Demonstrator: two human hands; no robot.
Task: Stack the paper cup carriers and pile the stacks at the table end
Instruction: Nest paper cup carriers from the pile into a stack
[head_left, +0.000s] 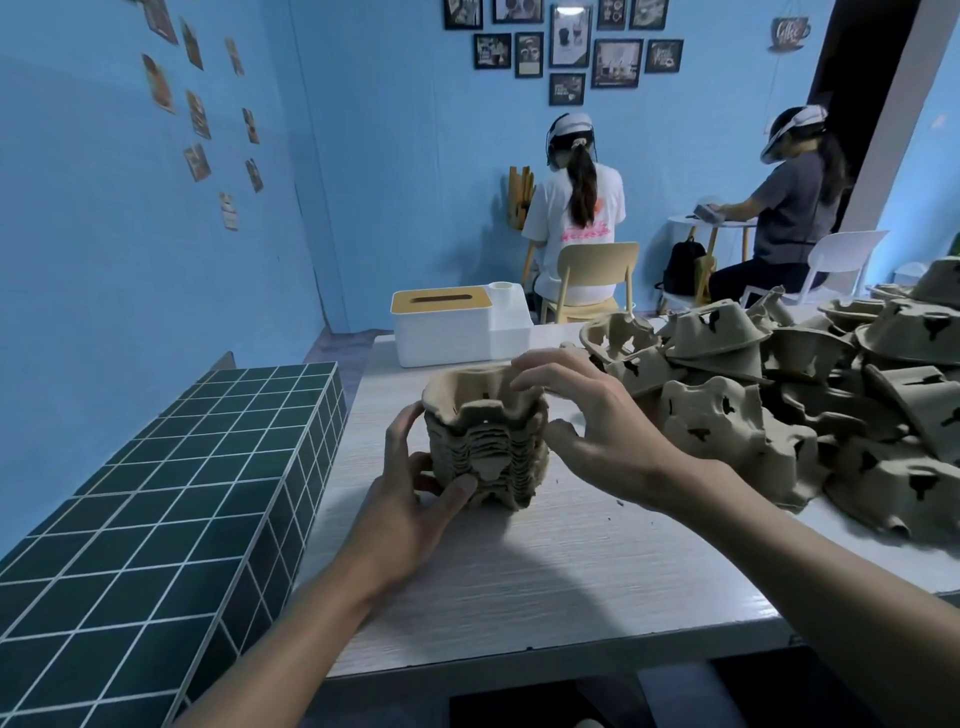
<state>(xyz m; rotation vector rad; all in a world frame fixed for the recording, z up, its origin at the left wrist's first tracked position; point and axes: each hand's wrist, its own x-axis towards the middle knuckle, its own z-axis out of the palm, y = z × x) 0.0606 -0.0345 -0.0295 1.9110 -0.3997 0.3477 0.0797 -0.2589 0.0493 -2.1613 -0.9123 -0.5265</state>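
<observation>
Blue-walled room with framed prints, two seated people at the back; nearer, a pale wood-grain surface (545, 561) flanked on the left by a dark green tiled block (171, 478). From the single head view: stack of nested paper cup carriers (485, 441) standing upright on the surface, near its left edge and just in front of a white tissue box (452, 325). Left hand (415, 483) cupped against the stack's left side, thumb pressed low on the front, fingers wrapped behind. Right hand (582, 415) arched over the top right rim, fingers (535, 371) spread and curled, tips touching the uppermost carrier, seemingly seating it. To the right, a loose heap of unstacked carriers (779, 405), tumbled at all angles, some close beside the right wrist. Judged as moulded pulp: light, stiff enough to hold shape, yet easily crushed at the thin rims and prone to toppling when tall. Best gripped low on both sides, palms squeezing gently.
</observation>
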